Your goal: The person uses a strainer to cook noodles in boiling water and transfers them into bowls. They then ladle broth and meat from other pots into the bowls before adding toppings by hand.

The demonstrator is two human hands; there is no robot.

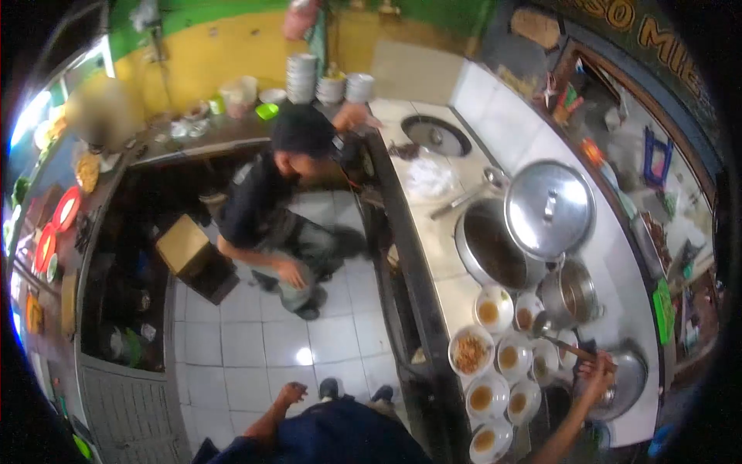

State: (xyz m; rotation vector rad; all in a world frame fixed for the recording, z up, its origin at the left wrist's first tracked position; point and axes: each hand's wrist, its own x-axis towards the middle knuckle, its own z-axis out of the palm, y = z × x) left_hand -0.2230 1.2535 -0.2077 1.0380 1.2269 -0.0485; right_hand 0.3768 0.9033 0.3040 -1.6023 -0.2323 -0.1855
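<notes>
My right hand [597, 373] is closed around the handle of a ladle [568, 346], whose bowl end is over the white bowls at the counter's front. Several white bowls [481, 398] hold a little brown liquid. One bowl [471, 352] is filled with an orange-brown crumbly food. Beyond them stand a smaller pot [570, 298] and a large pot [498, 246] of dark liquid, partly covered by a shiny lid [549, 209]. My left hand [292, 393] hangs low over the tiled floor, fingers curled, and what it holds, if anything, is too small to tell.
A co-worker [282, 185] in dark clothes crouches on the left beside the counter [440, 267]. An open cardboard box [185, 246] is on the floor behind them. Stacked white bowls [301, 80] stand on the far shelf. A metal pan [622, 384] is just right of my right hand.
</notes>
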